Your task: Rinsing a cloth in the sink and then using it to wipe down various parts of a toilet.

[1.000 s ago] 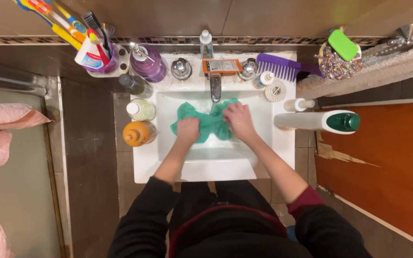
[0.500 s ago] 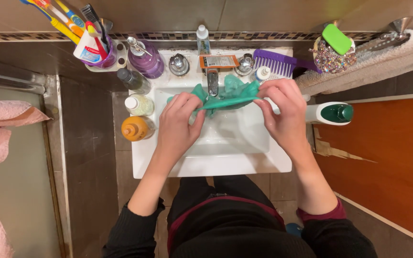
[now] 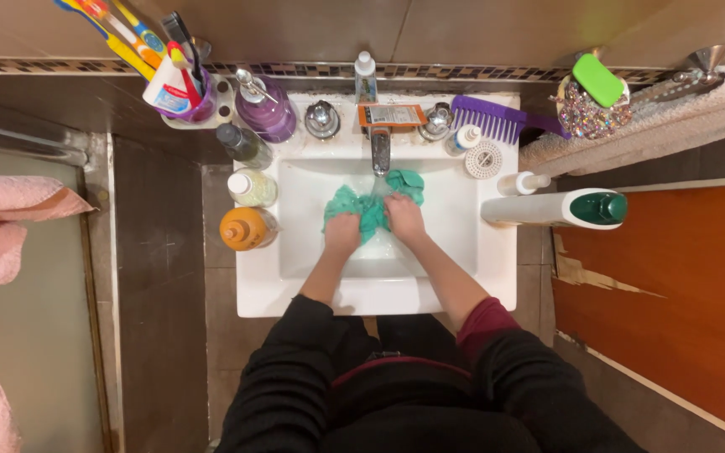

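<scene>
I stand over a white sink (image 3: pixel 480 277). A teal cloth (image 3: pixel 367 201) lies bunched in the basin, just under the chrome faucet (image 3: pixel 380 149). My left hand (image 3: pixel 342 234) grips the cloth's left part. Close beside it, my right hand (image 3: pixel 404 218) clutches the right part. Both fists are closed on the fabric, low in the basin.
On the sink's rim stand a purple soap dispenser (image 3: pixel 267 115), an orange bottle (image 3: pixel 245 228), a pale bottle (image 3: pixel 252 187) and a purple comb (image 3: pixel 490 119). A toothbrush holder (image 3: pixel 185 88) sits at the back left. A white bottle with a green cap (image 3: pixel 557 208) lies to the right.
My hands held the cloth stretched up by the faucet half a second ago. They have come together and dropped into the basin with the cloth bunched.
</scene>
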